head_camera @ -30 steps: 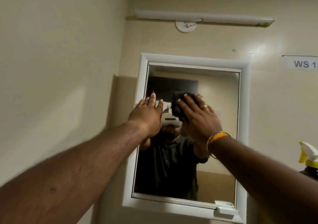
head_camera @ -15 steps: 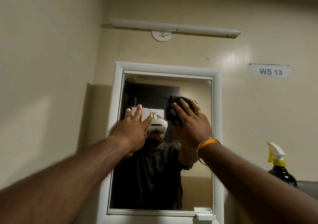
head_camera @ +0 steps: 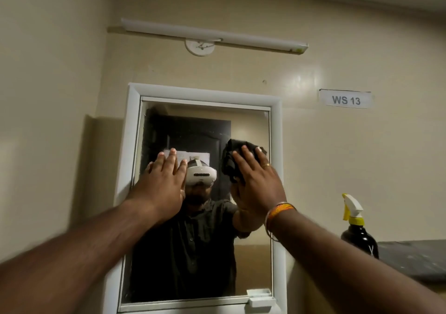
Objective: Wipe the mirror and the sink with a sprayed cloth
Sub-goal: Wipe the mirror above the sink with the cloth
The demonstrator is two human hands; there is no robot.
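A white-framed mirror (head_camera: 276, 144) hangs on the cream wall straight ahead. My right hand (head_camera: 259, 185) presses a crumpled black cloth (head_camera: 230, 161) flat against the glass in the upper right part of the mirror. The cloth sticks out above and to the left of my fingers. Flat on the glass near the mirror's left side lies my left hand (head_camera: 161, 188), fingers together and holding nothing. The sink is out of view.
A dark spray bottle (head_camera: 359, 239) with a white and yellow trigger stands on a grey counter (head_camera: 415, 258) at the right. A tube light (head_camera: 214, 36) runs above the mirror. A "WS 13" label (head_camera: 346, 100) is on the wall. The left wall is close.
My right hand with the cloth has slid rightward across the glass, away from my left hand. The view has shifted, bringing the spray bottle and counter further in.
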